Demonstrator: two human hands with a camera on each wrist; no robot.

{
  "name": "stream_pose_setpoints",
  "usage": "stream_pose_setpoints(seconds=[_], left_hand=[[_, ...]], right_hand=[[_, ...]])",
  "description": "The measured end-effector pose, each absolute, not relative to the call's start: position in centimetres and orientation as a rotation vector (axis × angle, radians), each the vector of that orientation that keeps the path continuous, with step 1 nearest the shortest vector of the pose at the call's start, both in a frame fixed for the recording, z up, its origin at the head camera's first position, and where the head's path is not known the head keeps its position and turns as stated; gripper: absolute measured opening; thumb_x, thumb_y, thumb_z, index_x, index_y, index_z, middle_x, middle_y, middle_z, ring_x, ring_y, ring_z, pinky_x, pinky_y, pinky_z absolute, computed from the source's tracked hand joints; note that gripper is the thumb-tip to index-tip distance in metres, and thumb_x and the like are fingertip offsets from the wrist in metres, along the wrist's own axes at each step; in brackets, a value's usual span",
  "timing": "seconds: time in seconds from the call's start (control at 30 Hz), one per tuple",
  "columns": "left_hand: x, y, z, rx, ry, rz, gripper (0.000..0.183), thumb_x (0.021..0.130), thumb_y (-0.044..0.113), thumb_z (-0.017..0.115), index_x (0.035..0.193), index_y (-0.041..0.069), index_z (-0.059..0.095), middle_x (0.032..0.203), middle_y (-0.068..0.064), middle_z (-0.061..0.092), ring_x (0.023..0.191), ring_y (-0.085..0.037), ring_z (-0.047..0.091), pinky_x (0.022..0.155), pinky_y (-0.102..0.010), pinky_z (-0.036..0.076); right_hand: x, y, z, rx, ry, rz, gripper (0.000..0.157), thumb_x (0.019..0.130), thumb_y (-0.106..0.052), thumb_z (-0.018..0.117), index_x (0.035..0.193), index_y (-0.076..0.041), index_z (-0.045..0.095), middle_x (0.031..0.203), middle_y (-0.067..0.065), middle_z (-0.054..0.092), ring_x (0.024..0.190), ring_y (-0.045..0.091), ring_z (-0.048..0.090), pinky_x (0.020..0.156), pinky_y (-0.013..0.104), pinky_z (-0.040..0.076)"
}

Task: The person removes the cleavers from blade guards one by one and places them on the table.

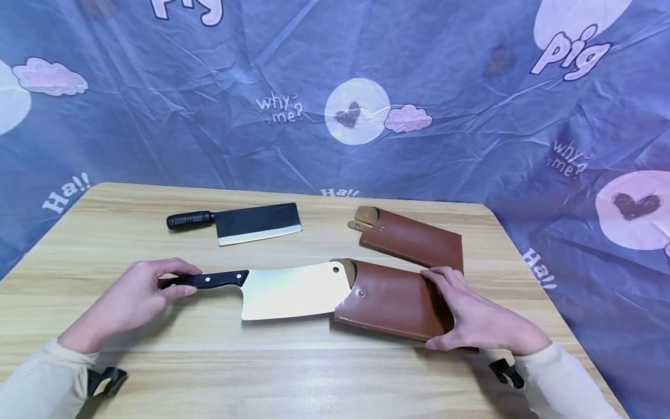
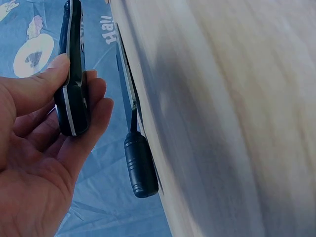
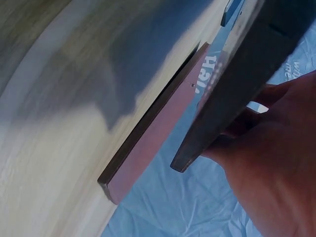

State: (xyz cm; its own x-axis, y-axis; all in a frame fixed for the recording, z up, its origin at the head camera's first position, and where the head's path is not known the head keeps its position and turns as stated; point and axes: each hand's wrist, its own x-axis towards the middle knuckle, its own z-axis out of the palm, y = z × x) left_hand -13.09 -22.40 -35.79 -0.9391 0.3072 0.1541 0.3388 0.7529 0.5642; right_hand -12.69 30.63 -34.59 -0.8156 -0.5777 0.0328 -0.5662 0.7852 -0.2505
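My left hand [image 1: 138, 294] pinches the black riveted handle [image 2: 74, 98] of a cleaver [image 1: 293, 291] with a broad silver blade. The tip end of that blade meets the mouth of a brown leather sheath [image 1: 392, 299]; how far it reaches inside is hidden. My right hand [image 1: 481, 317] grips the closed end of this sheath, thumb on the near edge and fingers over the far one. In the right wrist view the right hand [image 3: 276, 153] is behind the sheath's dark edge [image 3: 222, 103]. The sheath's tan flap is partly visible at its mouth.
A second cleaver [image 1: 259, 224], dark-bladed with a black ribbed handle, lies at the back left of the wooden table [image 1: 282, 378]. Another brown sheath [image 1: 416, 235] with tan flap and strap lies at the back right. A blue printed cloth [image 1: 220, 116] hangs behind the table.
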Motion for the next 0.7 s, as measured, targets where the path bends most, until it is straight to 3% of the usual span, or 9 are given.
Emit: stream_pose_setpoints(seconds=[0.53,0.7], left_hand=[[-12.3,-24.4,-35.4,-0.447,-2.843,-0.867,0.021,0.079,0.029,0.069,0.099,0.025,0.065,0.095,0.002,0.063,0.063,-0.008,0.049,0.058,-0.018,0.034],[-12.2,-24.6,-35.7,-0.433,-2.84,-0.869,0.021,0.078,0.03,0.069,0.098,0.025,0.065,0.091,0.002,0.063,0.058,-0.007,0.046,0.055,-0.02,0.033]], right_hand=[[-12.5,32.1,-34.6,-0.794,2.934,-0.441,0.111,0.05,-0.063,0.075,0.134,-0.006,0.03,0.129,0.0,0.028,0.116,0.013,0.028,0.089,0.035,0.034],[-12.4,32.5,-34.5,-0.771,2.935,-0.44,0.11,0.051,-0.062,0.075,0.135,-0.007,0.03,0.128,0.0,0.028,0.116,0.013,0.028,0.089,0.031,0.033]])
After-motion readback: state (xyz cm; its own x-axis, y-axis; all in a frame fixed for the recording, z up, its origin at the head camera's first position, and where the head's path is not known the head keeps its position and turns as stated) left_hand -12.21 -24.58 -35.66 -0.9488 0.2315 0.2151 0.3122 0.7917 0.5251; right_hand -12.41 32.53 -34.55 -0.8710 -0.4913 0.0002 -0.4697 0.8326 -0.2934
